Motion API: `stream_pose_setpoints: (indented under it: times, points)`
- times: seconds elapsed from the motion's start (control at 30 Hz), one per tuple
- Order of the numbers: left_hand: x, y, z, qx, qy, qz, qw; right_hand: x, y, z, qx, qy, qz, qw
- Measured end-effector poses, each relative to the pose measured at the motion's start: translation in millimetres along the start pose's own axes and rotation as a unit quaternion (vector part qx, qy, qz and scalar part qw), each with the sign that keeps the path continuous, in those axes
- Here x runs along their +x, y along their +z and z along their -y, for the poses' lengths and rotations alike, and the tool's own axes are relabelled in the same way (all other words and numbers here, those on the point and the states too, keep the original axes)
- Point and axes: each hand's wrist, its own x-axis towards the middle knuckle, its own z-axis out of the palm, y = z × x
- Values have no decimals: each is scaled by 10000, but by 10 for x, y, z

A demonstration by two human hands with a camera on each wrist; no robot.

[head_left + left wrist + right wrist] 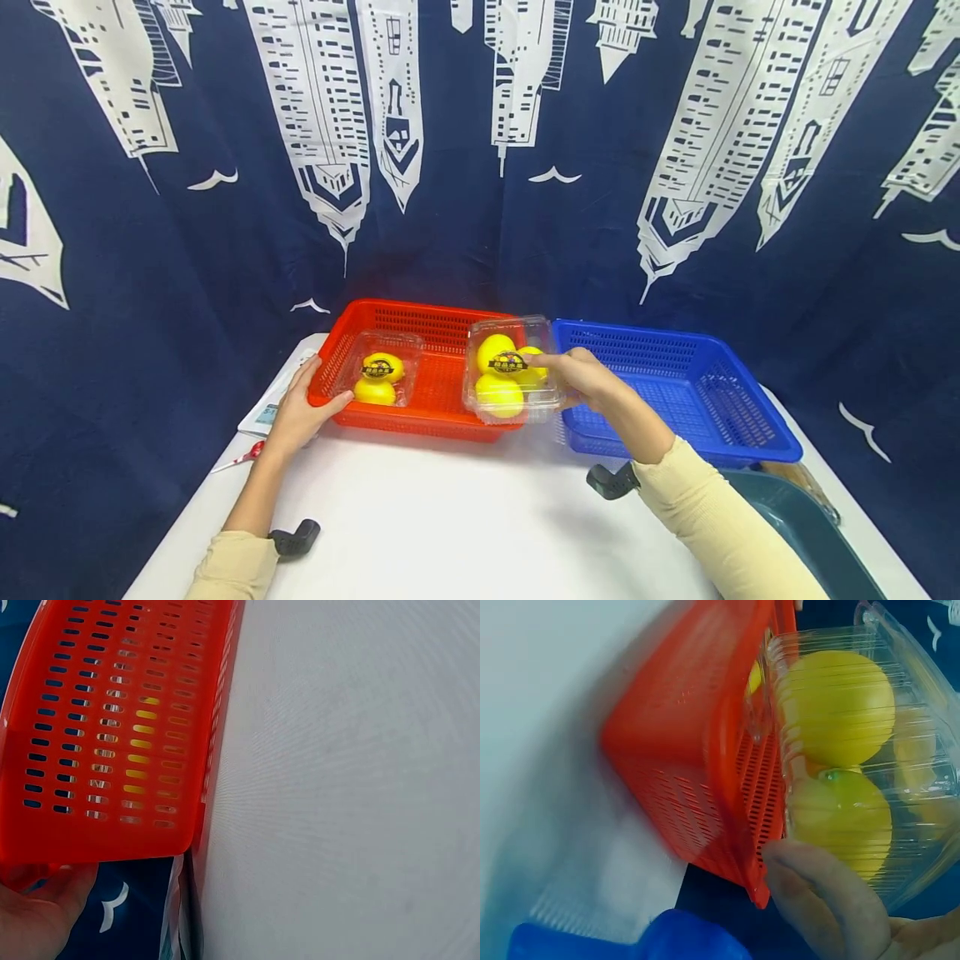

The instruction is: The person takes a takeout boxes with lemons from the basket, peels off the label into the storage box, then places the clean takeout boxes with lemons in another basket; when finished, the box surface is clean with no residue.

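Note:
My right hand [581,377] holds a clear plastic fruit box [498,387] by its right side, thumb on top. Inside are several round yellow fruits [844,709], and a black label sits on the lid. The box is tilted above the right end of a red plastic basket [431,422]. My left hand [296,421] grips that basket's left end at the rim; in the left wrist view the hand [37,915] is partly cut off. A second clear box [411,358] with yellow fruits and a black label lies in the basket's left part.
To the right stands a blue basket [652,379], close beside the red one. A dark green tray [802,517] sits at the near right, partly behind my sleeve. Red-handled scissors [255,451] and a scale [266,415] lie on the white table [442,517] at left.

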Motion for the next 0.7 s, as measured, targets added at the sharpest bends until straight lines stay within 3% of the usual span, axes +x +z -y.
stream_pose_setpoints:
  times: [0.7]
  points:
    - [-12, 8, -42, -45, -25, 55, 10000, -646, -41, -440, -185, 31, -64, 9998]
